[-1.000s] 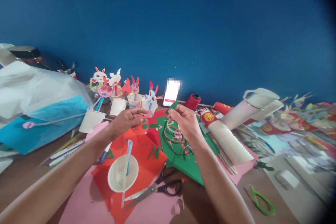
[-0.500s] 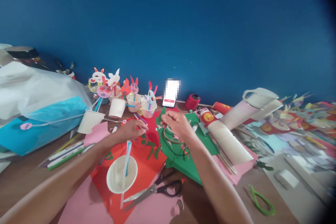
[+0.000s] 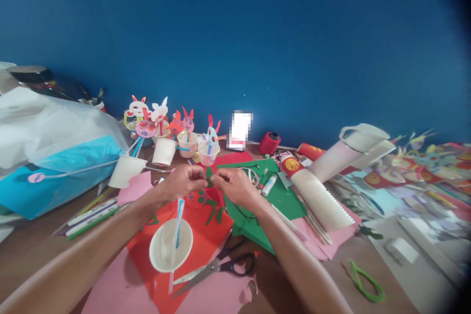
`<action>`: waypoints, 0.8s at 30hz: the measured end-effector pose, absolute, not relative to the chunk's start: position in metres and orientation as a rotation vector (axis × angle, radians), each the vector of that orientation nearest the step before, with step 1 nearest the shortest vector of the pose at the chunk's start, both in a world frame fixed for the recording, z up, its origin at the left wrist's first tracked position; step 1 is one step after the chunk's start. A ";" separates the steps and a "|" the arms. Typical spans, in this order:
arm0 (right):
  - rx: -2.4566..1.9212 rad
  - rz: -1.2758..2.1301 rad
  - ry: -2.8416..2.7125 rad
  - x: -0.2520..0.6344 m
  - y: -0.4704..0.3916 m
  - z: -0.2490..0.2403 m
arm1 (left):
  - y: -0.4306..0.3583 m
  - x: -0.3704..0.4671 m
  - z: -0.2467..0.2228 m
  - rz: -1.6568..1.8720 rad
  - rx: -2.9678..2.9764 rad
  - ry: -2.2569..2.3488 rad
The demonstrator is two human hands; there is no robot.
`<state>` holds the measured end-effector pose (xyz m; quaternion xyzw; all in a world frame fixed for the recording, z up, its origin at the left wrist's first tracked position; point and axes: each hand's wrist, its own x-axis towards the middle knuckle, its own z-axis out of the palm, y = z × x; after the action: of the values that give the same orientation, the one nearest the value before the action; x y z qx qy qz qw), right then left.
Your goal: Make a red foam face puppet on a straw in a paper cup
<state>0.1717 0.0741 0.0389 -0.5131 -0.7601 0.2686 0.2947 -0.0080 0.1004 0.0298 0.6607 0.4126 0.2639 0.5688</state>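
Observation:
My left hand [image 3: 186,180] and my right hand [image 3: 235,185] meet above the red paper. Between their fingertips is a small green paper piece [image 3: 209,174], pinched from both sides. Just below, more green cut strips [image 3: 212,212] lie on the red paper [image 3: 198,228], beside a red drawn shape partly hidden by my left hand. Nearer to me stands a white paper cup [image 3: 158,247] with a blue and white straw [image 3: 178,223] in it. Black-handled scissors [image 3: 215,267] lie to its right with their blades apart.
Decorated cups [image 3: 164,151] line the wall side. A lit phone [image 3: 240,130] stands behind my hands. Green paper [image 3: 290,201], a glue stick [image 3: 270,185], stacked cups [image 3: 324,198] and a pitcher [image 3: 338,152] are at right; markers [image 3: 91,212] and a plastic bag [image 3: 55,122] at left.
My right hand has moved left and slightly down, bringing the green piece to my left hand. My left hand has shifted a little to the right, and both now pinch the piece.

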 end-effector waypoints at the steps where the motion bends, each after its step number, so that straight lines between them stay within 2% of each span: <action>1: -1.360 0.701 -2.033 0.171 0.073 0.039 | 0.101 -0.008 0.029 0.613 1.555 0.963; 10: -1.331 0.573 -2.151 0.163 0.068 0.038 | 0.098 -0.009 0.033 0.442 1.624 0.897; 16: -1.423 0.514 -2.122 0.183 0.074 0.054 | 0.097 -0.008 0.036 0.543 1.506 0.936; 18: -1.594 0.427 -2.097 0.211 0.078 0.067 | 0.097 -0.009 0.038 0.592 1.470 0.978; 21: -2.029 0.121 -1.881 0.268 0.083 0.084 | 0.098 -0.010 0.040 0.629 1.472 1.038; 24: -2.302 0.226 -1.838 0.317 0.087 0.084 | 0.098 -0.010 0.040 0.657 1.487 1.053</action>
<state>0.3165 0.0867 0.0842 -0.7758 -0.6194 0.0763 0.0932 -0.0105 0.0981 0.0398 0.6327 0.4478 0.2794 0.5666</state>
